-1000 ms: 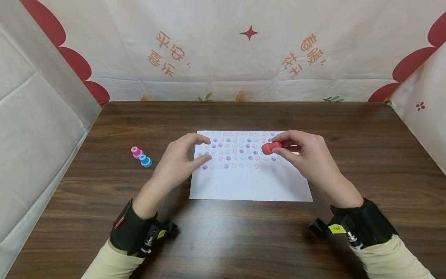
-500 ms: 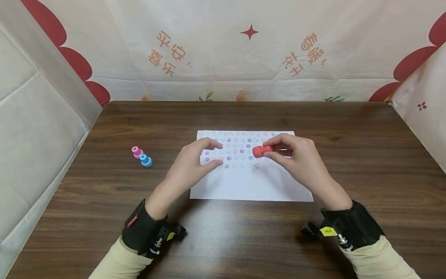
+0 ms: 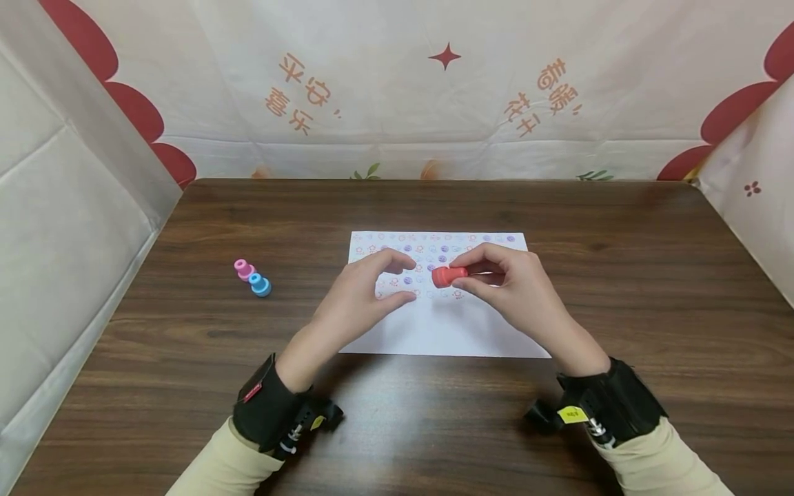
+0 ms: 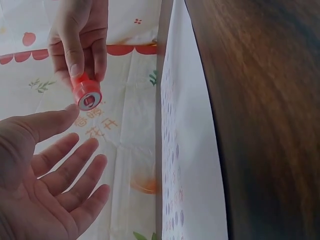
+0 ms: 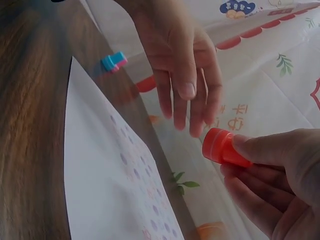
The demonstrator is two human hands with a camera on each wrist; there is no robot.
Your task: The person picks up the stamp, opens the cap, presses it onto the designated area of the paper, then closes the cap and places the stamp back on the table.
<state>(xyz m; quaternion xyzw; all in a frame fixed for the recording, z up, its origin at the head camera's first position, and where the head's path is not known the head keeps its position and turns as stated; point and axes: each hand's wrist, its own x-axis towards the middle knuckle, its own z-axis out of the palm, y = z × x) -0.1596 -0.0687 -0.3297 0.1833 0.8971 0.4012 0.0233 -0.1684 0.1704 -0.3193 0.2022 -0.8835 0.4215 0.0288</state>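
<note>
Above a white sheet of paper [image 3: 453,331], my right hand [image 3: 511,275] pinches a small red stamp [image 3: 448,277] by its narrow end between thumb and fingers. The stamp lies sideways, its wide round face turned toward my left hand [image 3: 369,293]. That left hand hovers over the paper's left part, thumb and fingers spread apart with nothing between them. A small gap separates it from the stamp in the head view. In the left wrist view the stamp's face [image 4: 90,101] shows a dark red mark inside a pale ring. Rows of small purple, red and blue prints cover the paper's upper half.
A pink stamp [image 3: 244,269] and a blue stamp [image 3: 260,285] stand side by side on the dark wooden table [image 3: 155,358], left of the paper. A printed white cloth [image 3: 397,89] hangs behind the table's far edge. Black straps with cameras wrap both wrists.
Both hands have come closer together over the paper. The left hand has moved right, and the right hand has moved left and slightly nearer with the red stamp. The other stamps have not moved.
</note>
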